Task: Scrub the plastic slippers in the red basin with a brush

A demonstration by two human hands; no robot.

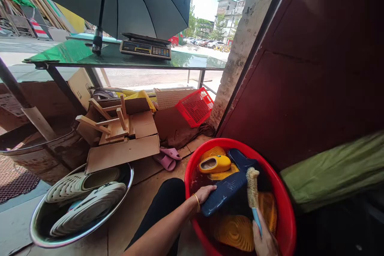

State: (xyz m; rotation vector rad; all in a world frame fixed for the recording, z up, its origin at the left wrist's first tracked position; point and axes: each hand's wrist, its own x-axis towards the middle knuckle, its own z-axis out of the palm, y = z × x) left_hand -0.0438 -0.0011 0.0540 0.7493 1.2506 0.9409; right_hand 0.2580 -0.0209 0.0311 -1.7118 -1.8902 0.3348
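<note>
My left hand [205, 194] grips the near end of a dark blue slipper [225, 193], held tilted over the red tub [290, 224]. In my right hand [264, 237] is a scrub brush [253, 192], its pale bristles upright beside the slipper and its light blue handle between my fingers. A second dark blue piece [238, 158] of footwear lies behind, partly covered. Yellow clogs share the tub: one clog [215, 164] sits upright at the back, and another [235, 232] shows its ridged sole near the front. Dark water hides the tub's bottom.
At left, a metal basin [37, 212] holds white clogs [90, 208]. Pink slippers [168, 159] lie near a cardboard box [123, 154] with an upturned wooden stool [115, 124]. A red basket [196, 108] leans behind; a dark red door [315, 88] stands at right.
</note>
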